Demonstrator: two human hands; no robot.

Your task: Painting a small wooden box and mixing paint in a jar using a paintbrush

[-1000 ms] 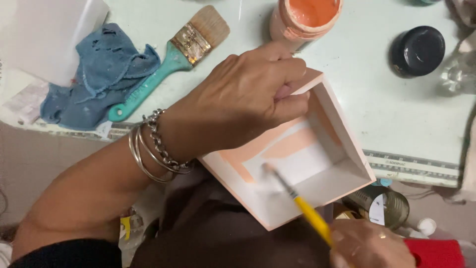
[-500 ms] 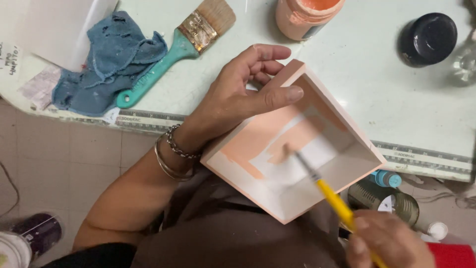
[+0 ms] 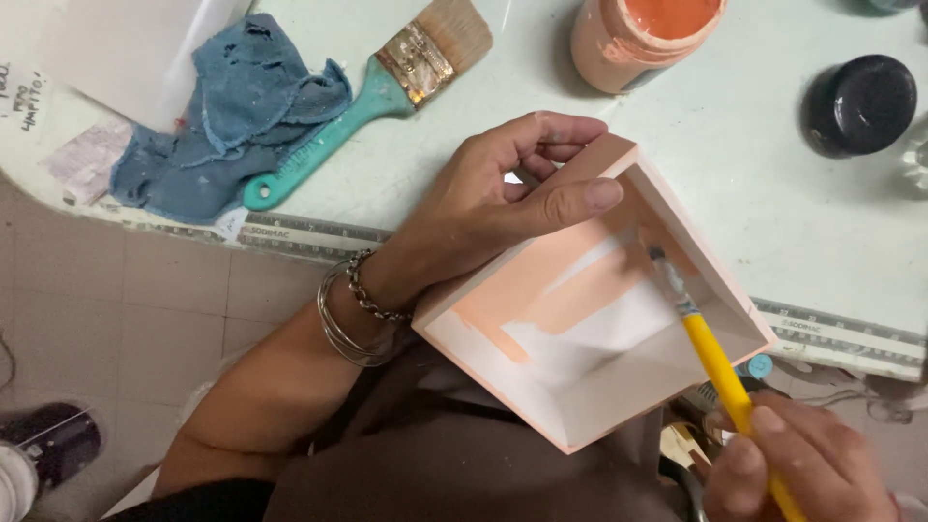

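Looking down on a pale green worktop (image 3: 754,184) with a printed ruler strip along its edge, beige floor tiles (image 3: 126,309) below.

Lying on it: one blue rag (image 3: 222,126), one wide brush (image 3: 377,92) with a teal handle, one open jar (image 3: 643,34) of peach paint, one black lid (image 3: 862,101).

Holding one shallow square box (image 3: 590,319) off the worktop's edge, over the lap: left hand (image 3: 493,198) closing on its rim, thumb pressing the inner wall, fingers curling behind. Wearing several bangles (image 3: 353,309) on that wrist.

Pinching one thin yellow brush (image 3: 710,353) in the right hand (image 3: 802,464), fingers closing round the handle, bristles touching the box's half-peach, half-white floor.
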